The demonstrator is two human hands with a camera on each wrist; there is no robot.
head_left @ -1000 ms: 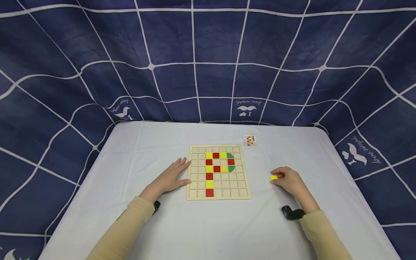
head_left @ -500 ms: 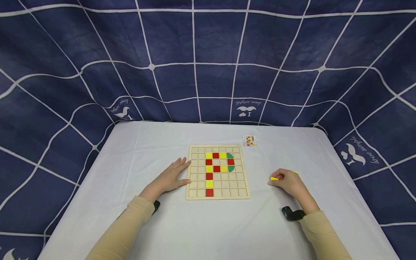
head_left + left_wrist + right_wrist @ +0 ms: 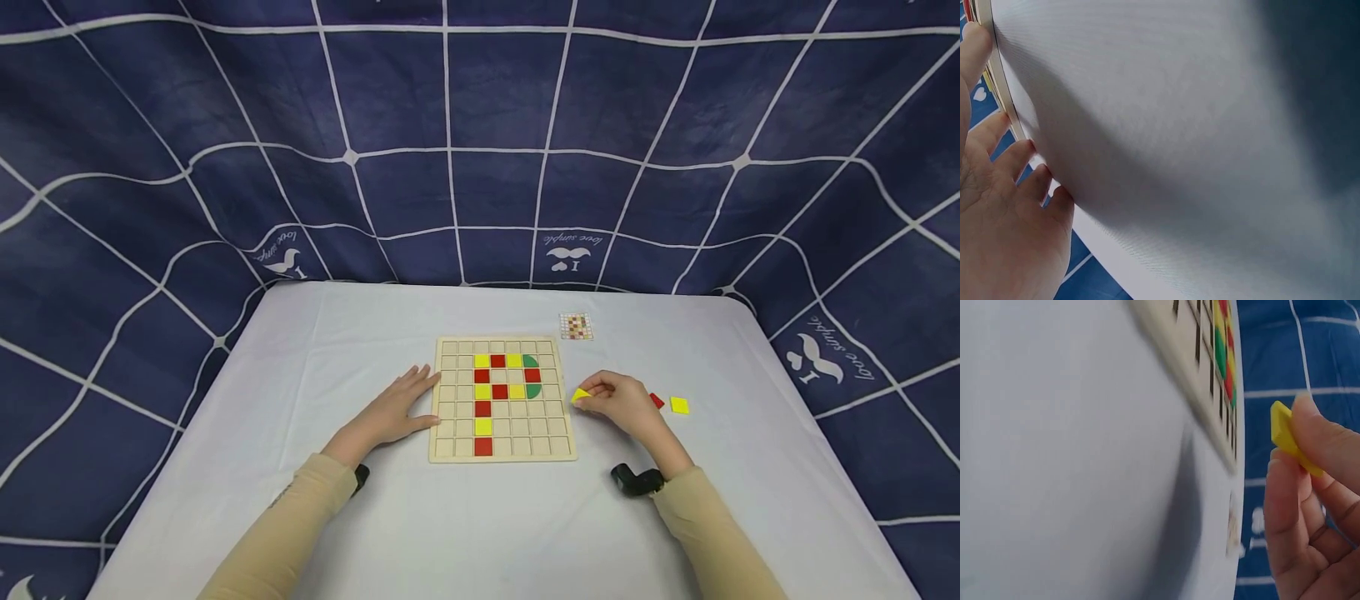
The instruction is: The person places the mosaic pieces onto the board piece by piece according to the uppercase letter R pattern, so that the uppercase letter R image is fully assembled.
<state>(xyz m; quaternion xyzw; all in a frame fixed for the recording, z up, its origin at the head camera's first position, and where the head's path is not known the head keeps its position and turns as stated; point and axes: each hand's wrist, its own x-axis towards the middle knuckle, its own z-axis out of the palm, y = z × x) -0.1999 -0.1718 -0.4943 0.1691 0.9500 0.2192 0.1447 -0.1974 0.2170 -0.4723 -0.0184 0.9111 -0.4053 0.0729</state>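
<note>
A wooden grid board (image 3: 450, 446) lies mid-table, with red and yellow square tiles and two green rounded pieces (image 3: 533, 391) set in its cells in a P-like shape. My left hand (image 3: 397, 407) rests with spread, straight fingers at the board's left edge; the left wrist view shows its fingertips (image 3: 1034, 147) against that edge. Just off the board's right side, my right hand (image 3: 618, 402) pinches a yellow tile (image 3: 580, 394) between thumb and fingers. In the right wrist view the yellow tile (image 3: 1285, 434) is tilted and held above the white cloth.
A loose yellow tile (image 3: 678, 405) and a red tile (image 3: 656, 401) lie right of my right hand, the red one partly hidden. A small printed pattern card (image 3: 576, 326) lies beyond the board's far right corner. A blue curtain (image 3: 495, 192) with white lines encloses the table.
My right hand has moved left toward the board, carrying the pinched yellow tile. The loose red and yellow tiles behind it have come into view. My left hand has stayed put.
</note>
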